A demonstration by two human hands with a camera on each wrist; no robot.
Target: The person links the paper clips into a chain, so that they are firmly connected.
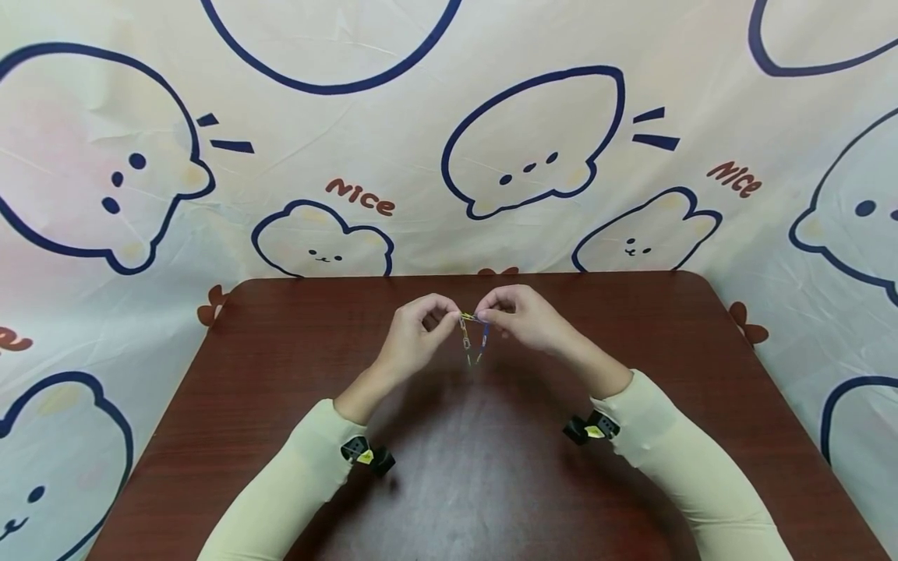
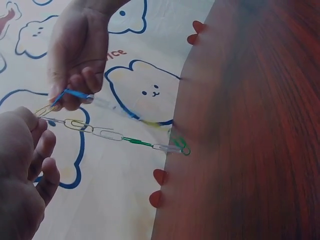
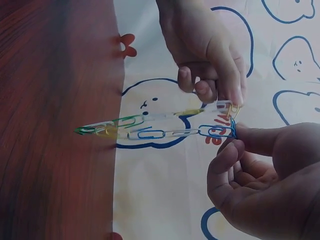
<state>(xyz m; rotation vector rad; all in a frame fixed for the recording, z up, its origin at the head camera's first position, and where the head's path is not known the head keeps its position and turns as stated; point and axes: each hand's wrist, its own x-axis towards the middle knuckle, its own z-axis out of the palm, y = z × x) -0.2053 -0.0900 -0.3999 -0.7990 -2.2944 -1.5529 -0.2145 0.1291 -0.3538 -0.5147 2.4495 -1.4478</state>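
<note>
A chain of linked paper clips (image 1: 466,341) in yellow, blue, green, white and silver hangs in a narrow loop between both hands, above the table's far part. My left hand (image 1: 414,335) pinches a yellow clip at one top end between thumb and forefinger. Thumb and forefinger of my right hand (image 1: 526,318) pinch the other top end, by a blue paper clip (image 3: 216,131). The fingertips of the two hands are close together. In the left wrist view a green paper clip (image 2: 137,142) shows along the hanging chain. The exact join at the fingertips is partly hidden.
A dark reddish-brown wooden table (image 1: 281,436) lies under the hands. Behind and beside it hangs a pale cloth (image 1: 421,125) printed with cartoon animals. Each sleeve carries a small black wrist camera (image 1: 368,454) near the cuff.
</note>
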